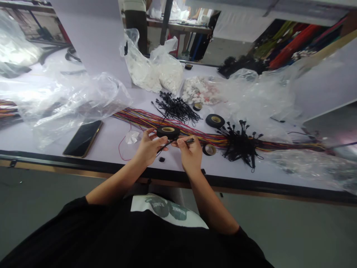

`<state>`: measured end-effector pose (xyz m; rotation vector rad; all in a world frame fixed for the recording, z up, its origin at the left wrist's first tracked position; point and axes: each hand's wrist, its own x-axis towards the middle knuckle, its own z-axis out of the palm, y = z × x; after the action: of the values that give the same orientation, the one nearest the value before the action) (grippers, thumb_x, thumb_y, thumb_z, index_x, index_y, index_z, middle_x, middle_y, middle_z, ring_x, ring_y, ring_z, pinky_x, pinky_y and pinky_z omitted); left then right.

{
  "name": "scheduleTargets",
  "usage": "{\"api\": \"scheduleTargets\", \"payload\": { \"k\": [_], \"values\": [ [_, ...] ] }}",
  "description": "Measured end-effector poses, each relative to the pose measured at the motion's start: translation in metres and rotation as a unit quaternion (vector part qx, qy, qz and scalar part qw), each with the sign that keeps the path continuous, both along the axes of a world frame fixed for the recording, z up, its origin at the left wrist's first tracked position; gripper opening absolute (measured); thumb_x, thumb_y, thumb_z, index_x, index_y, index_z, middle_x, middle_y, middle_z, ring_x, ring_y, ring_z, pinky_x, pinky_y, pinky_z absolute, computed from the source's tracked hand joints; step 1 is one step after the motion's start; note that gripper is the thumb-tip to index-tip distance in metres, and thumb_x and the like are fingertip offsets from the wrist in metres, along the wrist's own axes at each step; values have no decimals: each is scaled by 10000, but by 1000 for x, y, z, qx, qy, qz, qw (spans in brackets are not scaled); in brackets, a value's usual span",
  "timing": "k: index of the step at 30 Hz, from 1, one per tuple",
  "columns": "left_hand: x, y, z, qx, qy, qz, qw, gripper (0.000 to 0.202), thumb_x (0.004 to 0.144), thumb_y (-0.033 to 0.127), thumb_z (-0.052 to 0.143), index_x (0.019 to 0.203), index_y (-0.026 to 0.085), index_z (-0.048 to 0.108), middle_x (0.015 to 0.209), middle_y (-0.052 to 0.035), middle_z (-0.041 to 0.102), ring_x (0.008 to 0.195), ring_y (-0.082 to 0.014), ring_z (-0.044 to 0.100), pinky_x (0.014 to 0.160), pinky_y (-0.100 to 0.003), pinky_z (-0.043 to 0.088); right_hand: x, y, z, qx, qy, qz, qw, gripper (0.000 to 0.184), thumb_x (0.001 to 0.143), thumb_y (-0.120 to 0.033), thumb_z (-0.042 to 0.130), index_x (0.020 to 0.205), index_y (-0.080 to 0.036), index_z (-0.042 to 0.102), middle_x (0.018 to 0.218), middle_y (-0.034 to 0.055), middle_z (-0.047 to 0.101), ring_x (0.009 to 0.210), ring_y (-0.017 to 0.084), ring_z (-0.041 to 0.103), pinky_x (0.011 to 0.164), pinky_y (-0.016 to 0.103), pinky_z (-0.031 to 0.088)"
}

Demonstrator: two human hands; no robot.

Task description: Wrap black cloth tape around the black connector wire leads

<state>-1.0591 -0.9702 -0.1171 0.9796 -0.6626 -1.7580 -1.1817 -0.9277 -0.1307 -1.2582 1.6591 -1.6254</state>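
My left hand (150, 146) is closed, its thumb and index finger at the edge of a roll of black tape (168, 131). A thin black cable (169, 143) runs below the roll, past the left fingers and across to my right hand (191, 152). That hand pinches the cable between thumb and fingers; a dark end (190, 140) sticks out above. How the tape meets the cable is hidden by fingers. Behind both hands lies a long bundle of coloured wires (139, 117). A small black piece (161, 159) rests on the table just below the left fingers.
Black connector leads lie in a far pile (177, 108) and a right-hand pile (242, 145). More tape rolls include a black one (215, 120) and a smaller one (209, 149). A phone (83, 139) lies left. Plastic bags (75, 98) and bagged white parts (170, 74) stand around the table.
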Motion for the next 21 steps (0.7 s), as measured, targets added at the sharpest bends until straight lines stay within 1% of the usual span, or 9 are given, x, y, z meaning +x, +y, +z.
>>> {"api": "scheduleTargets", "payload": {
  "k": [2,4,7,9,12,15,18,19,21],
  "values": [
    [5,-3,-2,26,44,-74,996,453,580,173,781,917,182,478,736,23,580,574,-79,574,449,-169,447,0,1,-2,-3,-14,3,1000,242,755,-440,611,728,-224,507,831,32,671,792,197,658,721,371,533],
    [10,-7,-6,44,86,-191,977,366,593,318,795,804,160,542,696,-15,595,560,-85,559,404,-158,402,0,2,-1,-6,-19,21,1000,252,748,-448,621,711,-224,511,834,28,672,776,188,651,722,363,532],
    [14,-11,-11,35,124,-331,935,521,504,590,780,751,165,607,714,-56,626,510,-91,525,316,-158,272,-2,3,5,-6,-21,75,997,270,738,-453,639,674,-224,512,768,12,672,758,184,645,721,352,522],
    [15,-11,-10,-5,121,-347,930,623,443,681,753,803,187,633,727,-53,634,471,-78,481,299,-163,202,-4,4,9,-7,-26,100,995,283,725,-452,659,653,-223,510,740,4,675,746,179,645,724,345,514],
    [17,-7,-3,-104,68,-295,947,623,441,671,759,823,196,629,707,-37,620,448,-61,429,325,-173,217,-8,4,14,-5,-43,95,995,275,712,-440,674,651,-217,527,677,-6,675,673,167,645,698,333,510],
    [26,-2,8,-198,8,-246,949,661,330,476,877,869,201,611,797,-30,625,581,-100,534,448,-191,381,-13,4,18,11,-43,75,996,238,732,-410,648,662,-206,547,592,-15,655,584,155,627,629,310,495],
    [39,-1,17,-248,-20,-293,923,841,196,324,910,964,214,586,913,-42,621,765,-168,604,586,-226,460,-17,8,30,17,29,61,998,192,724,-353,652,643,-205,559,601,-13,661,607,157,622,635,306,474],
    [41,-1,18,-265,-35,-319,909,814,238,355,906,969,210,580,891,-39,613,738,-161,600,574,-224,451,-18,10,36,14,61,63,996,172,716,-329,659,639,-207,566,631,-8,673,637,162,628,653,311,472],
    [42,-3,16,-304,-98,-337,886,637,436,433,854,957,200,572,808,-11,582,609,-108,548,514,-207,400,-18,13,48,-7,117,80,990,136,715,-286,661,634,-214,580,702,2,694,702,171,639,702,328,476]
  ]
}}
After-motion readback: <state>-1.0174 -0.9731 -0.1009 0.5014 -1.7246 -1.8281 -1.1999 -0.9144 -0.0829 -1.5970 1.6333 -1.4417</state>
